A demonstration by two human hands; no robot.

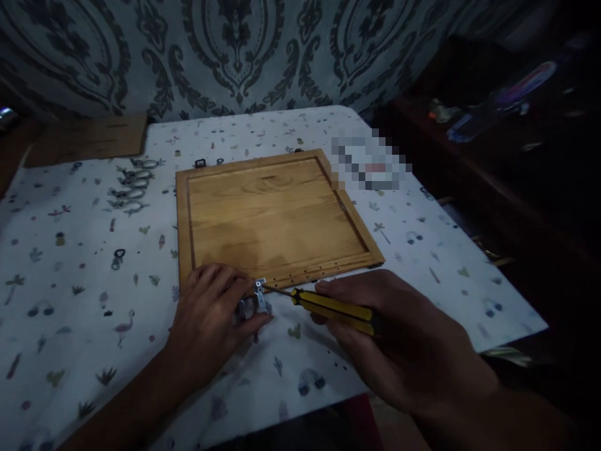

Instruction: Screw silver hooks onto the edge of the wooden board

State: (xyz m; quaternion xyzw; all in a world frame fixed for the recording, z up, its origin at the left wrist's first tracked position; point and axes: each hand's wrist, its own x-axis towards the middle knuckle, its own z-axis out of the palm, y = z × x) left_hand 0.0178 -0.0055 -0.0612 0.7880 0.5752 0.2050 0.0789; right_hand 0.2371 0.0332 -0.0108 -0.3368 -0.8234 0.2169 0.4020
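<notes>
Steadying the metal bracket (261,299) for the screwdriver (335,307)

We have the bracket at the near edge of the wooden panel (270,216), left of that edge's middle. Our left hand (211,307) grips it, fingers over the panel's rim and thumb underneath, near the table's printed cloth (197,382). Our right hand (399,338) is wrapped around the yellow-and-black handle, and the shaft reaches across to the bracket's upper end. We cannot tell whether the tip is seated in a screw head.

To do this well, we should press the bracket firmly against the wood so it cannot twist with the turning. We should also line the shaft up squarely with the screw; from above we cannot judge its lean. Light, steady pressure should suit better than force, since a slipping tip could score the rim or jab our left fingers, which sit very close. The light is dim, so checking the tip's seat by feel seems wise. More metal pieces (134,188) lie to the panel's left, well apart from our hands.
</notes>
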